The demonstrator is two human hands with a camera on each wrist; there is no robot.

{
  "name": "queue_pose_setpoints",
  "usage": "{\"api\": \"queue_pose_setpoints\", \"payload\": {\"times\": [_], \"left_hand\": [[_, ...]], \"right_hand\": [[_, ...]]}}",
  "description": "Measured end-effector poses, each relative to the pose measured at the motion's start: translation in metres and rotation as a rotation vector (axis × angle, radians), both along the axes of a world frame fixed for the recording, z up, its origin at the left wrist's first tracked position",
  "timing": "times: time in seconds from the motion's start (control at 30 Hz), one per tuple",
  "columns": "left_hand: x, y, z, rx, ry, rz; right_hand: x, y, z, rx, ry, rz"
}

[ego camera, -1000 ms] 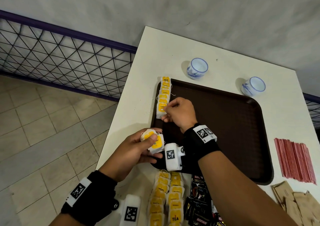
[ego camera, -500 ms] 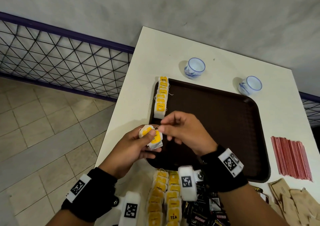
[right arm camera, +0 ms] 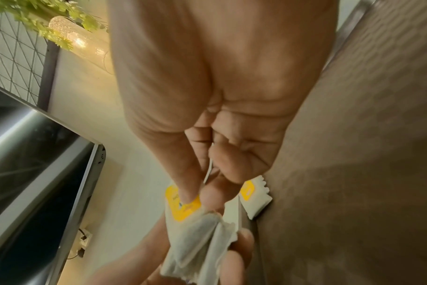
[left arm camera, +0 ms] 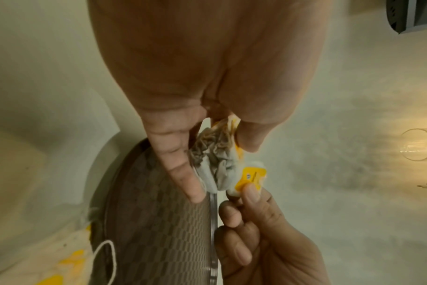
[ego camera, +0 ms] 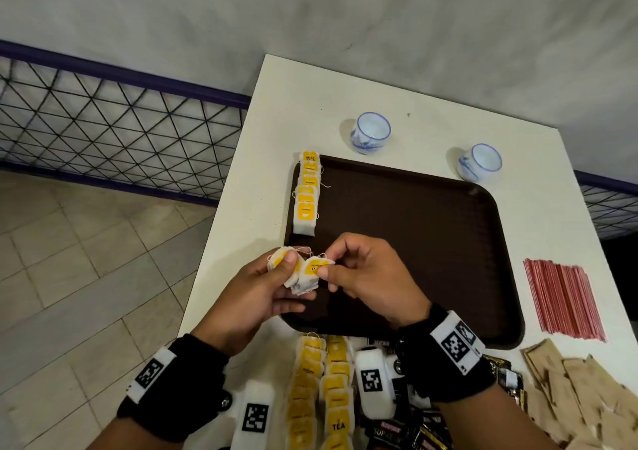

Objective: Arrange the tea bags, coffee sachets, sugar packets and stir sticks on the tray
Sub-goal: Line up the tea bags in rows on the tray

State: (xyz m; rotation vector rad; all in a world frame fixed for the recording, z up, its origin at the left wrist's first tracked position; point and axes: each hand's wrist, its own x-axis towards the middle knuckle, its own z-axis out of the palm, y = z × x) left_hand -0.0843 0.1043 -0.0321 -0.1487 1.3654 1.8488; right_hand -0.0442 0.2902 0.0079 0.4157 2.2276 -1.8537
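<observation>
Crumpled undersides of held tea bags [left arm camera: 215, 164], hidden in head view.

Wide bare floor of the dark brown plastic tray [ego camera: 414, 242] at frame centre and right. Left rim lined by a row of yellow-labelled white tea bags [ego camera: 306, 194]. Two blue-and-white ceramic cups [ego camera: 371, 132] beyond the far rim. Flat bundle of red stir sticks [ego camera: 562, 297] at right; both hands crowding the near-left corner.
</observation>
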Motion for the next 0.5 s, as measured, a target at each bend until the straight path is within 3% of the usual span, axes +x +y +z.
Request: {"api": "queue_pose_setpoints", "payload": {"times": [0.13,0.27,0.37,0.5], "left_hand": [[-0.002,-0.008,-0.002,-0.027,0.017,0.047],[-0.005,-0.017,-0.004,-0.036,0.015,0.118],[-0.005,-0.019,-0.005,-0.043,0.019,0.124],[-0.003,-0.018,-0.007,-0.058,0.031,0.1]], "right_hand": [[0.001,0.007,0.009,0.028,0.061,-0.011],[-0.009,0.026,0.003,0.087,0.038,-0.139],[-0.019,0.035,-0.009,0.172,-0.035,-0.118],[-0.034,0.028,-0.02,0.137,-0.06,-0.058]]}}
